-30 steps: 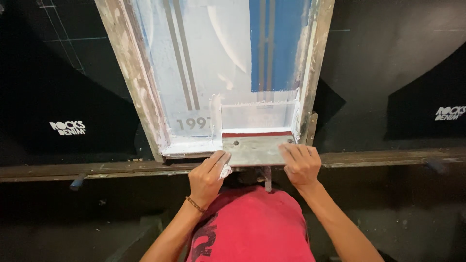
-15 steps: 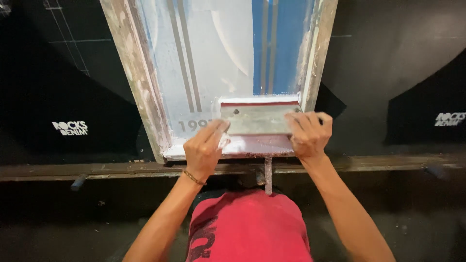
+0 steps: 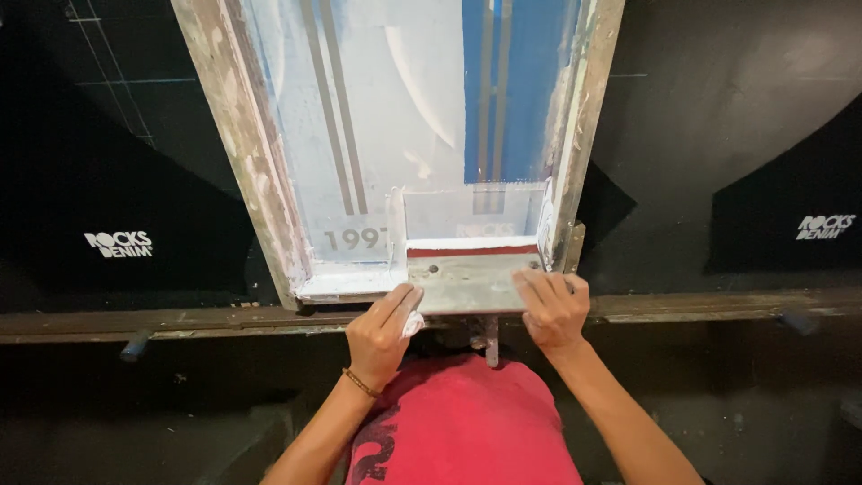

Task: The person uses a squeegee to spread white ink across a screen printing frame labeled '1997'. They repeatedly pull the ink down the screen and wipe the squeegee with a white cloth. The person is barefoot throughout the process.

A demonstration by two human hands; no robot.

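Two hands (image 3: 382, 334), one squeegee (image 3: 467, 280), one framed screen (image 3: 260, 180), two black garments (image 3: 108, 180).

Both arms reach forward, the left hand (image 3: 382, 334) and right hand (image 3: 554, 308) level, fingers curled in a grip.

My arms are bare to above the elbow; no sleeves reach into view. Left hand (image 3: 382, 334): thin brown cord bracelet (image 3: 360, 383) round the wrist, snug. Right hand (image 3: 554, 308): no ring, no band, no glove. Nails short on both. Below them, my red shirt (image 3: 467, 422), plain cloth, with a dark print along its left edge, partly cut off.
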